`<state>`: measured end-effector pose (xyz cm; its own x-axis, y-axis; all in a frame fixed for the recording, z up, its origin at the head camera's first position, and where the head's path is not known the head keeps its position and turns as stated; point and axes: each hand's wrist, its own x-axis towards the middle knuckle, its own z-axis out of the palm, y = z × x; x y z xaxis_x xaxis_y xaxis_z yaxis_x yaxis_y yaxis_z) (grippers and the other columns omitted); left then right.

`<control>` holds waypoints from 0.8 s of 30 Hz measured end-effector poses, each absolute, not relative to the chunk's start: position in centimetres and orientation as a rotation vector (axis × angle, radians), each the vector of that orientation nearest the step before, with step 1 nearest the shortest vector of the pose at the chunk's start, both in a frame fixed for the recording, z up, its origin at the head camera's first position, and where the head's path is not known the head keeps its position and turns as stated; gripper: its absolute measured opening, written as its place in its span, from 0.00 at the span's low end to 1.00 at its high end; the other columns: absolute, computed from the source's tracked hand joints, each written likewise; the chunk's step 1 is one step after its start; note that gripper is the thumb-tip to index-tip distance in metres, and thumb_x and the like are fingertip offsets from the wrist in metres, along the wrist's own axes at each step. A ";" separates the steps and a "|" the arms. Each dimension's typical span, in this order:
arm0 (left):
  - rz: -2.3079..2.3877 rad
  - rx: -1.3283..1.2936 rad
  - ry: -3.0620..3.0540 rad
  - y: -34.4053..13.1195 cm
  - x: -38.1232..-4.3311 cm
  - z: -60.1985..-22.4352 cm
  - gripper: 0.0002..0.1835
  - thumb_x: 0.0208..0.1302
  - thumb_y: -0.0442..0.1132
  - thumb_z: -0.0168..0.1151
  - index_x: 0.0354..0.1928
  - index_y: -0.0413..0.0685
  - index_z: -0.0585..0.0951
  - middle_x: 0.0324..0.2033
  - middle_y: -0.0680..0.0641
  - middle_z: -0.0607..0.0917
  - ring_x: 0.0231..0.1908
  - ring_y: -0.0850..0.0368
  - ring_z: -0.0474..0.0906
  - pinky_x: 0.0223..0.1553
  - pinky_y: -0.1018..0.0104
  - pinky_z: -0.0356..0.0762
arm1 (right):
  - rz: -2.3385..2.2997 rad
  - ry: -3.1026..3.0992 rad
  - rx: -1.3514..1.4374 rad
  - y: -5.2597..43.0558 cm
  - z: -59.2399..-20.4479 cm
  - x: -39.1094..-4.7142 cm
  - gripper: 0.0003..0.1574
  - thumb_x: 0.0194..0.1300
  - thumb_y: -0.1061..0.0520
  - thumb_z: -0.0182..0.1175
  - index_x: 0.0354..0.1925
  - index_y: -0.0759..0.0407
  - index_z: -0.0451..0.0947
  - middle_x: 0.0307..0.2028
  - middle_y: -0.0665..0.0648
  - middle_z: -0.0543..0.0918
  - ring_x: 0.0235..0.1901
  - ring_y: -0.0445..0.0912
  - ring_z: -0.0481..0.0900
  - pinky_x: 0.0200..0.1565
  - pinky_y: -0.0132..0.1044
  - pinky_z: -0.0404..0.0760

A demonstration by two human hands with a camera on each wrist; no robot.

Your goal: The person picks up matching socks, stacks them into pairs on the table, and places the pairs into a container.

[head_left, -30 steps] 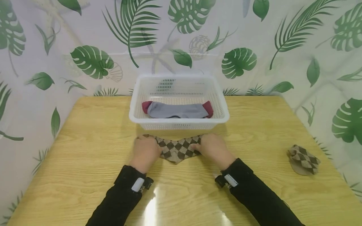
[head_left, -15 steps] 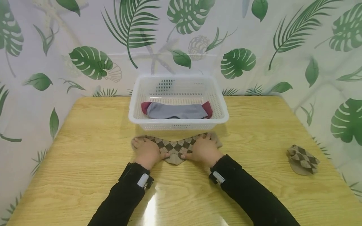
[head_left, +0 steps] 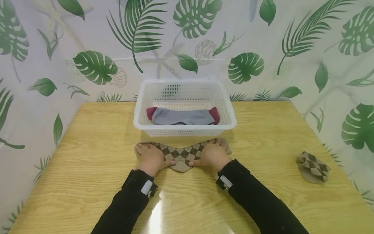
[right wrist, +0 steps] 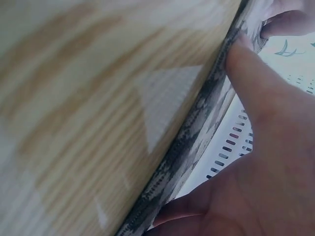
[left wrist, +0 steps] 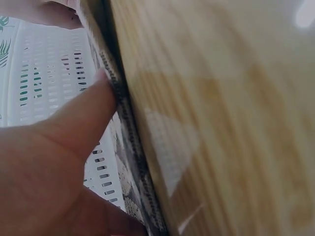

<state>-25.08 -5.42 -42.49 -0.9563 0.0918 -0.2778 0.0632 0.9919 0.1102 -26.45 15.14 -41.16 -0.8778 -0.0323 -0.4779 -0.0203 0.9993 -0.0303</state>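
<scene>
A brown and beige argyle sock [head_left: 181, 156] lies flat on the table in front of the basket, its heel pointing toward me. My left hand [head_left: 151, 159] rests on its left part with fingers spread, the thumb near the heel. On the right part lies my right hand [head_left: 214, 156], its fingers also extended and its thumb beside the heel. In the left wrist view the thumb [left wrist: 88, 113] presses on the sock's edge [left wrist: 130, 128]. The right wrist view has the other thumb [right wrist: 251, 69] touching the sock [right wrist: 182, 142] likewise.
Behind the sock stands a white perforated basket [head_left: 185, 132] holding a grey sock with dark red ends [head_left: 184, 117]. A crumpled argyle sock [head_left: 314, 167] lies at the right of the wooden table [head_left: 96, 162]. A leaf-patterned cloth [head_left: 204, 42] rises behind.
Both hands have moved from gripping the sock's ends to lying on it, slightly inward, with fingers spread. Over the last half second they have hardly moved.
</scene>
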 end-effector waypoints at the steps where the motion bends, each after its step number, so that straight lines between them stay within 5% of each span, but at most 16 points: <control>1: 0.147 0.111 2.850 -5.4 -25.0 -42.5 0.62 0.54 0.74 0.57 0.62 0.14 0.61 0.63 0.15 0.58 0.65 0.17 0.48 0.65 0.30 0.45 | -0.024 2.637 -0.044 15.2 -41.1 -26.4 0.73 0.51 0.19 0.57 0.67 0.78 0.57 0.69 0.80 0.51 0.70 0.72 0.44 0.64 0.69 0.54; 9: 0.244 0.045 2.845 -5.3 -25.1 -42.5 0.64 0.53 0.72 0.61 0.63 0.11 0.55 0.61 0.12 0.54 0.65 0.16 0.46 0.65 0.30 0.44 | -0.023 2.662 -0.046 15.0 -40.7 -26.0 0.71 0.52 0.19 0.57 0.66 0.79 0.60 0.67 0.82 0.53 0.67 0.75 0.50 0.61 0.70 0.59; 12: 0.246 0.089 2.878 -5.4 -25.4 -42.4 0.59 0.54 0.69 0.63 0.60 0.12 0.62 0.59 0.14 0.61 0.63 0.16 0.52 0.63 0.29 0.49 | -0.063 2.683 -0.034 15.2 -40.8 -26.0 0.71 0.53 0.20 0.56 0.65 0.80 0.60 0.66 0.83 0.55 0.66 0.76 0.54 0.59 0.71 0.60; 15: 0.288 0.146 2.930 -5.5 -25.7 -41.9 0.49 0.57 0.64 0.64 0.53 0.16 0.72 0.54 0.19 0.73 0.59 0.19 0.62 0.60 0.33 0.57 | -0.102 2.703 -0.090 15.8 -40.8 -26.1 0.62 0.59 0.20 0.50 0.59 0.76 0.71 0.63 0.79 0.66 0.63 0.70 0.65 0.60 0.64 0.65; 19: 0.527 0.216 2.966 -5.5 -25.2 -40.4 0.43 0.58 0.58 0.67 0.56 0.20 0.72 0.52 0.21 0.75 0.57 0.24 0.67 0.60 0.39 0.62 | -0.290 2.740 -0.144 18.7 -39.6 -26.0 0.52 0.65 0.27 0.51 0.65 0.69 0.67 0.59 0.72 0.74 0.57 0.64 0.74 0.59 0.57 0.70; 24: 0.747 0.368 2.928 -7.0 -22.8 -38.4 0.44 0.60 0.55 0.67 0.67 0.28 0.64 0.63 0.22 0.64 0.63 0.24 0.60 0.63 0.37 0.60 | -0.399 2.771 -0.049 26.4 -36.8 -24.4 0.52 0.67 0.33 0.52 0.71 0.70 0.56 0.63 0.75 0.67 0.61 0.69 0.67 0.58 0.63 0.67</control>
<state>-22.82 -6.97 -38.41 -0.9661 0.2559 -0.0345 0.2081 0.8506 0.4828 -24.42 26.38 -36.83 -0.9417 -0.0812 -0.3265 0.0142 0.9600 -0.2795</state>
